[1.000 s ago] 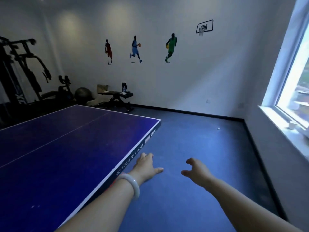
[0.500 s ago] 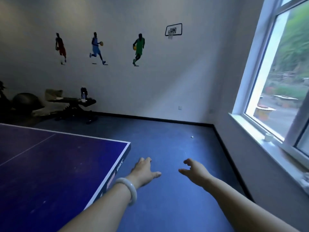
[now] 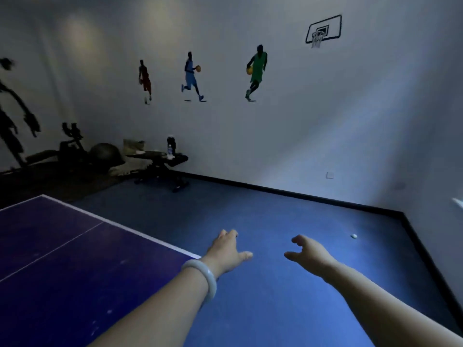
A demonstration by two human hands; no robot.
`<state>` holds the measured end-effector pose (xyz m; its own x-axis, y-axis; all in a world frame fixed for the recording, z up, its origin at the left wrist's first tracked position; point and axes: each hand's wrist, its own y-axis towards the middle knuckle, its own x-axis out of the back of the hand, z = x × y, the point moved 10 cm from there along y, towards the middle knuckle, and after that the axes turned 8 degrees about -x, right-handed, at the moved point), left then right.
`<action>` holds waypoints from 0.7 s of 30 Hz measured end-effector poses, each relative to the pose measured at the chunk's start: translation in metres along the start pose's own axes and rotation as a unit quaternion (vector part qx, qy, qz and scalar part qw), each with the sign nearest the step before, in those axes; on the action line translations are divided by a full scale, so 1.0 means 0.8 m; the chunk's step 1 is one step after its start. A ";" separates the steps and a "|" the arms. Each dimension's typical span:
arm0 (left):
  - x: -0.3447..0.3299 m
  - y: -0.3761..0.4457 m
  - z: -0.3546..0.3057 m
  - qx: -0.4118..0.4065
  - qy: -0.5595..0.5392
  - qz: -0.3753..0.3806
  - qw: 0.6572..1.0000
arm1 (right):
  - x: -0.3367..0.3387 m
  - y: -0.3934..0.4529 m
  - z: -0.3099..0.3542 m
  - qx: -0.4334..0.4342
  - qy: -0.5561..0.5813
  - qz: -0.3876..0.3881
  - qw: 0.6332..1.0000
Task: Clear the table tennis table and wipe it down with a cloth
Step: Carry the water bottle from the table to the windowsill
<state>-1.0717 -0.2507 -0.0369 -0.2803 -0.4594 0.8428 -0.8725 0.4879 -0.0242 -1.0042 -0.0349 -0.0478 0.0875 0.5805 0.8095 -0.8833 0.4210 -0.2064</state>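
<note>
The dark blue table tennis table (image 3: 62, 266) fills the lower left, with white edge lines and faint pale specks on its top. My left hand (image 3: 226, 251), a pale bangle on its wrist, reaches out just past the table's corner, fingers apart and holding nothing. My right hand (image 3: 307, 254) hangs over the blue floor to the right, fingers loosely curled and empty. A small white ball (image 3: 353, 236) lies on the floor farther right. No cloth is in view.
A weight bench (image 3: 160, 161) with a water bottle (image 3: 170, 151) stands by the far wall. Dark gym machines (image 3: 15, 126) and an exercise ball (image 3: 106, 154) crowd the back left. Blue floor (image 3: 275, 221) stretches right to a black skirting.
The view has swung back to the left, so the window has left the frame and the gym gear shows again. Both hands stay outstretched and empty past the table corner.
</note>
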 end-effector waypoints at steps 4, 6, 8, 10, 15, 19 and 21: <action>0.004 0.106 0.047 0.036 -0.013 0.013 0.999 | -0.031 0.124 0.057 0.032 -0.007 0.043 0.999; 0.015 0.172 0.071 0.048 -0.014 0.004 0.999 | -0.041 0.192 0.086 0.046 -0.012 0.055 0.997; 0.030 0.243 0.093 0.052 -0.016 -0.009 0.998 | -0.048 0.264 0.115 0.063 -0.018 0.059 0.996; 0.047 0.305 0.113 0.052 -0.019 -0.013 0.998 | -0.048 0.329 0.142 0.073 -0.028 0.062 0.995; 0.092 0.459 0.171 0.068 -0.016 -0.007 0.998 | -0.039 0.488 0.205 0.077 -0.038 0.073 0.994; 0.102 0.567 0.212 0.087 -0.030 0.007 0.996 | -0.043 0.602 0.231 0.066 -0.036 0.095 0.993; 0.104 0.620 0.235 0.091 -0.027 0.008 0.995 | -0.053 0.658 0.247 0.070 -0.046 0.107 0.991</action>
<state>-1.6029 -0.1868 -0.0796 -0.3106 -0.4939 0.8122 -0.9248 0.3546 -0.1379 -1.5642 0.0244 -0.0820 -0.1447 0.5765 0.8042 -0.9330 0.1913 -0.3050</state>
